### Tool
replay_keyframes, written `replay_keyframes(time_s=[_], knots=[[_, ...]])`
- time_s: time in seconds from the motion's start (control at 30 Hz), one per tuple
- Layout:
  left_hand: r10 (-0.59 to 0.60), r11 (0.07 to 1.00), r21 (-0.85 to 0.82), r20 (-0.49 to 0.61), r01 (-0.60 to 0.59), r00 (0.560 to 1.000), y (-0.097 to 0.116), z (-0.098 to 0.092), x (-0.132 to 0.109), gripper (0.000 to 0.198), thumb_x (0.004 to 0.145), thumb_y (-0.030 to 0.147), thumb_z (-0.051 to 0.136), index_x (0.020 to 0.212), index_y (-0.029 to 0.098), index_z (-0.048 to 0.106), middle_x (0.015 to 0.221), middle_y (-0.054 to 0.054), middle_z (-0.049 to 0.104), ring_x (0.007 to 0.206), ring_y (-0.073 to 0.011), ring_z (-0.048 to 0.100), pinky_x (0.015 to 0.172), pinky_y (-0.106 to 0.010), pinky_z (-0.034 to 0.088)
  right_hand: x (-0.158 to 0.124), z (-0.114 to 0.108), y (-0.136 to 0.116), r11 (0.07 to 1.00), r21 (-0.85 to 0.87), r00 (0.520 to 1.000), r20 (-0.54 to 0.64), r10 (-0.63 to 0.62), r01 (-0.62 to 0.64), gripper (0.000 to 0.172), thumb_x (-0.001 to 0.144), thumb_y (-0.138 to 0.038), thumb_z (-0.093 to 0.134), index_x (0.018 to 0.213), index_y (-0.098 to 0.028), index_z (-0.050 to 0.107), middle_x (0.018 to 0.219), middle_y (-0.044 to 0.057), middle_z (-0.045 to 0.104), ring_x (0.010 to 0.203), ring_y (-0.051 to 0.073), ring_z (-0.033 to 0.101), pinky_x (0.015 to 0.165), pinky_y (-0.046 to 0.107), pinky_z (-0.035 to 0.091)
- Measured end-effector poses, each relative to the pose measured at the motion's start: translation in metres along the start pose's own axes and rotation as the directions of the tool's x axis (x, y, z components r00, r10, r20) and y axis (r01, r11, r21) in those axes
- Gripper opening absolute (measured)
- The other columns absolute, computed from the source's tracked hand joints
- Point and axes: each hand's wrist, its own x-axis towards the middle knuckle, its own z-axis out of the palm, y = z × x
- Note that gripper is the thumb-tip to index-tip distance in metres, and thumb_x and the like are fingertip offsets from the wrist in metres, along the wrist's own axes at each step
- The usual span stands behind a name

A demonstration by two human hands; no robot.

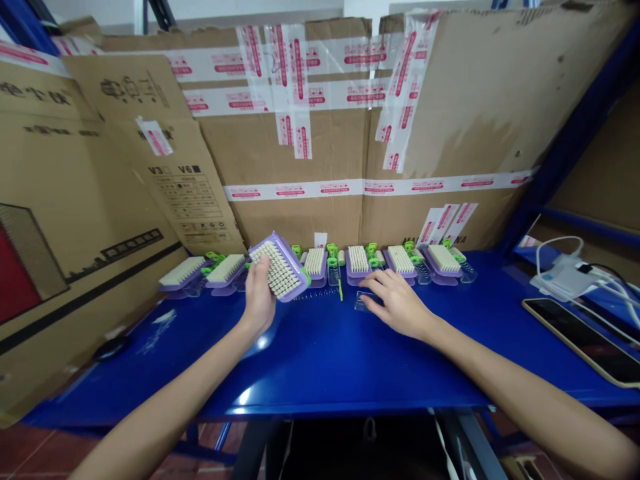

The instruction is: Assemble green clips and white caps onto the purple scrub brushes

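Note:
My left hand point(259, 293) grips a purple brush point(280, 267) with cream bristles, lifted and tilted above the blue table point(320, 360). My right hand point(395, 303) lies on the table with its fingers curled over a clear plastic piece point(364, 300); whether it grips the piece I cannot tell. A row of several like purple brushes point(400, 259) with green parts stands along the back of the table, just beyond both hands. A green comb-like strip point(325, 292) lies between the hands.
Taped cardboard boxes point(310, 147) wall in the back and left side. A phone point(585, 340) and a white charger with cables point(565, 277) lie at the right. A dark round object point(111, 347) sits at the table's left edge.

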Motion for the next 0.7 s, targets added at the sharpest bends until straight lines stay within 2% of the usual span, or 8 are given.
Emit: replay_keyframes(time_s=[0.13,0.2,0.27,0.37,0.47,0.57,0.7], knots=[[-0.032,0.999,0.04,0.025,0.031,0.999,0.0,0.003,-0.005,0.055,0.103,0.075,0.076,0.12,0.023,0.07,0.106,-0.006,0.079,0.088,-0.0219,0.081,0.086,-0.038,0.071,0.0,0.004,0.002,0.998,-0.03,0.998,-0.021,0.063,-0.063,0.029,0.119,-0.037,0.058,0.136,-0.021,0.075,0.13,0.016,0.079,0.114,0.036,0.068,0.101,0.053,0.054],[-0.006,0.993,0.115,0.052,0.0,0.999,0.0,0.005,-0.013,0.055,0.1,0.071,0.082,0.125,0.024,0.069,0.111,-0.006,0.079,0.093,-0.0224,0.081,0.087,-0.039,0.071,-0.001,0.005,0.003,0.995,-0.041,0.995,-0.036,0.093,-0.095,0.03,0.119,-0.038,0.057,0.135,-0.02,0.075,0.125,0.016,0.08,0.111,0.036,0.069,0.1,0.054,0.055],[0.035,0.978,0.198,0.154,-0.066,0.987,0.0,0.008,-0.022,0.055,0.099,0.066,0.086,0.131,0.026,0.067,0.12,-0.009,0.08,0.104,-0.0256,0.082,0.09,-0.041,0.072,-0.001,0.006,0.003,0.992,-0.046,0.991,-0.058,0.117,-0.12,0.031,0.119,-0.038,0.055,0.133,-0.02,0.075,0.12,0.016,0.081,0.108,0.035,0.069,0.098,0.054,0.055],[0.058,0.957,0.25,0.337,-0.149,0.94,0.003,0.009,-0.034,0.059,0.098,0.061,0.089,0.136,0.025,0.062,0.125,-0.012,0.081,0.11,-0.029,0.083,0.094,-0.044,0.072,-0.001,0.007,0.003,0.988,-0.06,0.988,-0.076,0.137,-0.142,0.031,0.12,-0.038,0.053,0.131,-0.019,0.075,0.119,0.016,0.081,0.108,0.035,0.069,0.098,0.053,0.053],[0.003,0.938,0.304,0.467,-0.164,0.884,0.006,0.009,-0.042,0.067,0.092,0.056,0.095,0.138,0.025,0.058,0.123,-0.011,0.081,0.105,-0.0292,0.084,0.088,-0.042,0.071,-0.002,0.008,0.001,0.989,-0.081,0.991,-0.062,0.116,-0.121,0.029,0.119,-0.039,0.057,0.131,-0.02,0.075,0.119,0.015,0.081,0.11,0.036,0.068,0.097,0.053,0.053],[-0.035,0.931,0.324,0.537,-0.167,0.843,0.009,0.009,-0.046,0.071,0.086,0.052,0.101,0.136,0.024,0.058,0.126,-0.012,0.081,0.107,-0.0304,0.085,0.09,-0.043,0.072,-0.003,0.008,-0.001,0.994,-0.085,0.998,-0.013,0.064,-0.065,0.031,0.116,-0.044,0.065,0.136,-0.022,0.073,0.123,0.015,0.081,0.114,0.038,0.068,0.099,0.055,0.054],[-0.055,0.929,0.327,0.582,-0.171,0.811,0.009,0.011,-0.049,0.073,0.086,0.05,0.101,0.139,0.024,0.058,0.13,-0.013,0.08,0.115,-0.0329,0.085,0.098,-0.047,0.072,-0.004,0.009,-0.003,0.996,-0.081,0.996,0.082,0.033,-0.026,0.043,0.111,-0.047,0.074,0.144,-0.02,0.069,0.128,0.017,0.08,0.121,0.041,0.067,0.103,0.059,0.056]])
